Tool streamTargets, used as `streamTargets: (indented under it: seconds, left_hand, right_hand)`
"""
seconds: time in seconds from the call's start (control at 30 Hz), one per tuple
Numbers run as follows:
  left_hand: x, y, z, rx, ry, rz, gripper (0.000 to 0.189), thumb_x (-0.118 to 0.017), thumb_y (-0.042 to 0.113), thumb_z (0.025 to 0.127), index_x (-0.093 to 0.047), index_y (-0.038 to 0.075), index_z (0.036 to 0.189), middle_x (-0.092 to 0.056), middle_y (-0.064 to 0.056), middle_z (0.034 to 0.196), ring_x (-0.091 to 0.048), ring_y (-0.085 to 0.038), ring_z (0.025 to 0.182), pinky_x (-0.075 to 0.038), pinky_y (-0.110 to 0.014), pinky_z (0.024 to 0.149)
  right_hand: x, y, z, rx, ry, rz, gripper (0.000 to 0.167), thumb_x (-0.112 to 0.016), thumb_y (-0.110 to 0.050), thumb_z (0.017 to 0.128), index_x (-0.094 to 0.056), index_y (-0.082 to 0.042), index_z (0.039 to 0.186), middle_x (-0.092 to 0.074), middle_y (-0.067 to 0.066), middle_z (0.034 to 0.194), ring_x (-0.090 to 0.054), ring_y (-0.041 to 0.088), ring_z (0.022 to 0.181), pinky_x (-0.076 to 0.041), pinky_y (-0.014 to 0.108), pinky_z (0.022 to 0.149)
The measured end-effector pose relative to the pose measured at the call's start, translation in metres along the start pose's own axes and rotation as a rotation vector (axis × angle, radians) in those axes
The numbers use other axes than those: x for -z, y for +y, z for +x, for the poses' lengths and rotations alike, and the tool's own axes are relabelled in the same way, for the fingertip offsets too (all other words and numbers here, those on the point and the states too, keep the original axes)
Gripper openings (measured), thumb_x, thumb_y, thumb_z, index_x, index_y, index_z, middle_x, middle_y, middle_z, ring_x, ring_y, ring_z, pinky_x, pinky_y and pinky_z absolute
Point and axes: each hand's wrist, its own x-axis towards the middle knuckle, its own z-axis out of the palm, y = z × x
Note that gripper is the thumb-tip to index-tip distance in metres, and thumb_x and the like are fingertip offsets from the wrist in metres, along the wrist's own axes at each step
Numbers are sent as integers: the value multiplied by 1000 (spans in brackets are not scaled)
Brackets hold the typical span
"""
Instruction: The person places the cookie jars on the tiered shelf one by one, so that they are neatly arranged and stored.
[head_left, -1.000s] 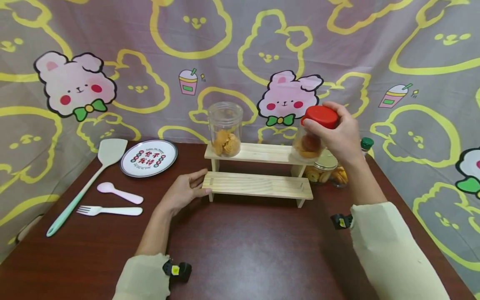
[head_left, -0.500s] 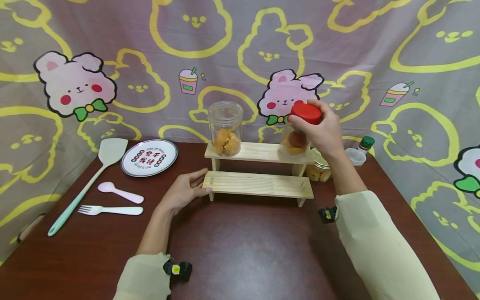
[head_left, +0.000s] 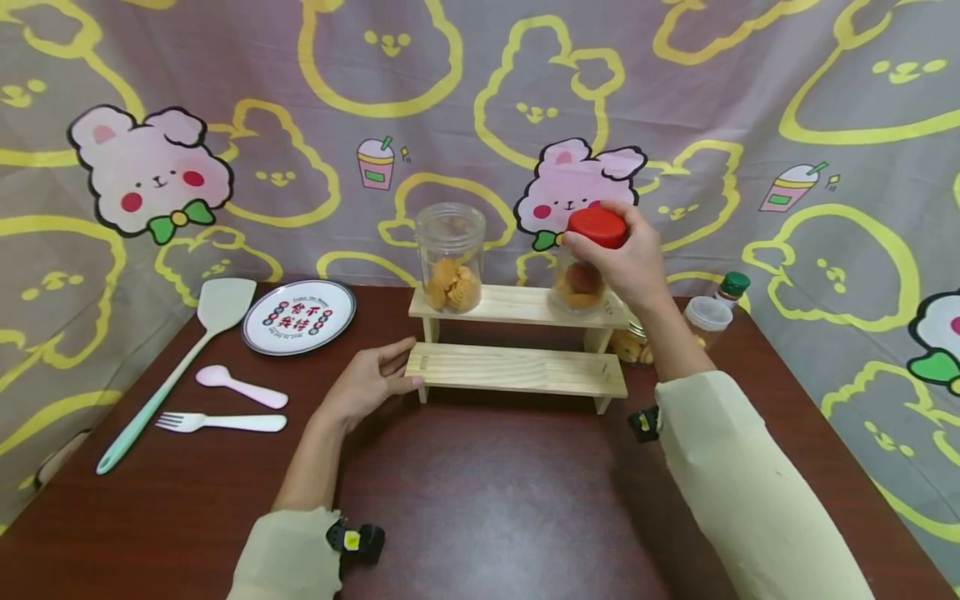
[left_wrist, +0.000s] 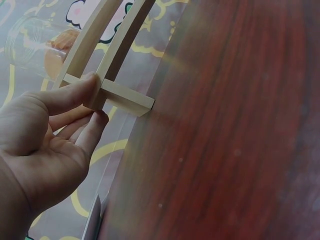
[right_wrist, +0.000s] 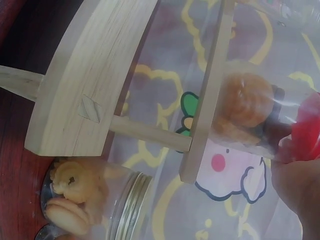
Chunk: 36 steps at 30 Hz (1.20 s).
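My right hand [head_left: 630,257] grips the red lid [head_left: 597,227] of a clear jar [right_wrist: 250,107] with brown cookies inside. The jar stands upright at the right end of the top shelf of a two-tier wooden rack [head_left: 517,368]. In the right wrist view its base is right at the shelf board. My left hand [head_left: 367,383] pinches the left end of the lower shelf, thumb [left_wrist: 75,92] on one face and fingers on the other. A lidless clear jar [head_left: 452,258] of swirled cookies sits on the top shelf's left end.
A gold-lidded cookie jar [right_wrist: 95,200] stands right of the rack, partly behind my right arm. Near it are a white-lidded container [head_left: 708,313] and a green-capped bottle [head_left: 732,288]. Leftward lie a plate [head_left: 262,335], a spatula [head_left: 168,383], a pink spoon [head_left: 240,387] and a white fork [head_left: 225,422].
My right hand has moved left with the red-lidded jar along the top shelf, uncovering the white-lidded container. The left hand stays on the rack.
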Motion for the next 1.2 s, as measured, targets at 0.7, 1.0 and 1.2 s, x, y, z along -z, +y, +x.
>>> streamTargets:
  seconds: [0.7, 1.0, 1.2]
  left_hand:
    - [-2, 2, -1, 1, -6, -2, 74, -70, -5, 93, -29, -8, 155, -29, -23, 161, -33, -33, 145, -44, -29, 109]
    - [-1, 0, -1, -5, -10, -2, 74, -70, -3, 93, -29, -9, 155, -30, -25, 160, -33, -34, 145, -42, -30, 110]
    - [-1, 0, 0, -8, -7, 2, 73, -69, -4, 94, -29, -9, 155, -30, -25, 160, -33, -33, 145, -42, -29, 110]
  right_hand:
    - [5, 3, -2, 4, -47, -39, 80, -80, -36, 87, -41, -9, 152, -50, 11, 143, -48, 27, 126, -52, 45, 104]
    - [11, 6, -2, 22, -51, 0, 81, -79, -32, 88, -39, -5, 152, -52, 13, 142, -53, 28, 123, -50, 38, 107]
    - [15, 8, -5, 33, -28, 47, 79, -78, -30, 89, -38, -3, 152, -50, 15, 145, -51, 30, 130, -43, 37, 114]
